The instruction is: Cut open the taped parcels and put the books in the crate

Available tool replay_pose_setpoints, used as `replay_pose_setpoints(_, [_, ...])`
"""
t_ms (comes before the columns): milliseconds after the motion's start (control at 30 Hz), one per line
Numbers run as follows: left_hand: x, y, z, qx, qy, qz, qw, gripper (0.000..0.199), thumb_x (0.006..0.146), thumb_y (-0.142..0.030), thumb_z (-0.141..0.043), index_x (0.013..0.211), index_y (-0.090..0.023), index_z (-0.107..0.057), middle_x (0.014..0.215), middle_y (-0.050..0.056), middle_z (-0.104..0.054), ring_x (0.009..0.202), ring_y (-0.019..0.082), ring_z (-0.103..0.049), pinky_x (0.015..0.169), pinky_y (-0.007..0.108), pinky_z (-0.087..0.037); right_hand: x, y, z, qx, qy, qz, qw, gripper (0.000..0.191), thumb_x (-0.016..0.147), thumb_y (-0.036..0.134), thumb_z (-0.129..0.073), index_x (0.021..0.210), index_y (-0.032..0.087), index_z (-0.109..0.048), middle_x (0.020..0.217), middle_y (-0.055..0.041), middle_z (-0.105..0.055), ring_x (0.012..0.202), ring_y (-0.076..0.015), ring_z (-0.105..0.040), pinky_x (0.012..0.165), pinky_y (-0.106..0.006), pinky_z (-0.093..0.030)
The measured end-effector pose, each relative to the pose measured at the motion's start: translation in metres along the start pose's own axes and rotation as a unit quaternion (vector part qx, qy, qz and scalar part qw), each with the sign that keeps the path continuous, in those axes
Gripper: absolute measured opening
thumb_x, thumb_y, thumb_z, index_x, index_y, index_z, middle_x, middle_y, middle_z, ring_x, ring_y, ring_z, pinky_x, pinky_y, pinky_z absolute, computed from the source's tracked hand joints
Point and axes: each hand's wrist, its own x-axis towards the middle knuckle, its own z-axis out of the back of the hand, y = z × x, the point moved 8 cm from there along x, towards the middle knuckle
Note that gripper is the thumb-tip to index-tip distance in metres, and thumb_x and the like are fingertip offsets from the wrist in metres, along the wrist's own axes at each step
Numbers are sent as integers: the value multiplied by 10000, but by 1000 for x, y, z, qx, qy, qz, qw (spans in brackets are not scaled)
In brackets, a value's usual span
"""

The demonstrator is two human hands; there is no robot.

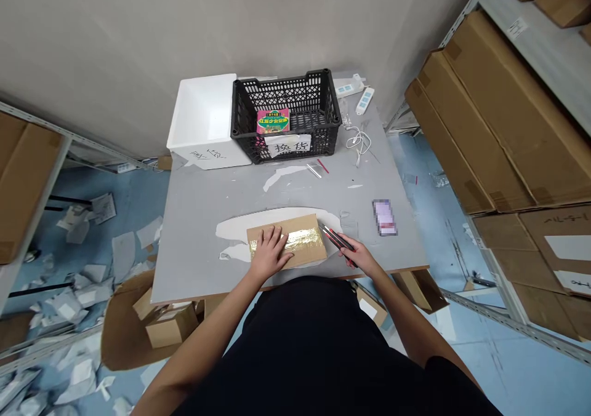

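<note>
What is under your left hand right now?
Your left hand rests on a flat cardboard package with shiny gold tape, lying on a white patch on the table. What's beneath the package is hidden.

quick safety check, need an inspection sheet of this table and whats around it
surface: grey flat table, pale patches on top
job's things: flat brown cardboard parcel with shiny gold tape; red-and-black utility knife
hands: left hand flat on the parcel; right hand gripping the knife
clutter: black plastic mesh crate, white foam box, phone with blurred screen
cables: coiled white cable, white power strip
surroundings: brown cardboard cartons on grey metal shelving; white scraps on blue floor
</note>
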Motion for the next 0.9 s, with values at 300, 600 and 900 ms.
replay_pose_setpoints(300, [-2,-6,-4,-26,20,-48,998,582,887,-537,-514,1375,-223,-485,1513,132,-380,1449,329,-220,1163,597,-80,4,0,-3,33,-4,12,999,723,711,295,-682,1407,267,-486,722,17,-689,385,-80,-472,326,-193,-362])
replay_pose_setpoints(600, [-1,-7,-5,-3,21,-60,998,690,876,-572,-513,1450,-210,-387,1520,135,-366,1444,331,-235,1165,600,-68,4,-5,-3,-25,15,6,1000,711,771,329,-628,1450,280,-420,737,31,-639,394,-67,-464,339,-187,-361])
replay_pose_setpoints(900, [2,-7,-6,47,-8,-57,997,721,896,-585,-459,1486,-195,-322,1524,134,-351,1432,332,-266,1165,604,-89,-4,-10,-3,-86,46,-11,995,716,809,335,-570,1487,282,-345,713,57,-569,406,-52,-443,369,-175,-345])
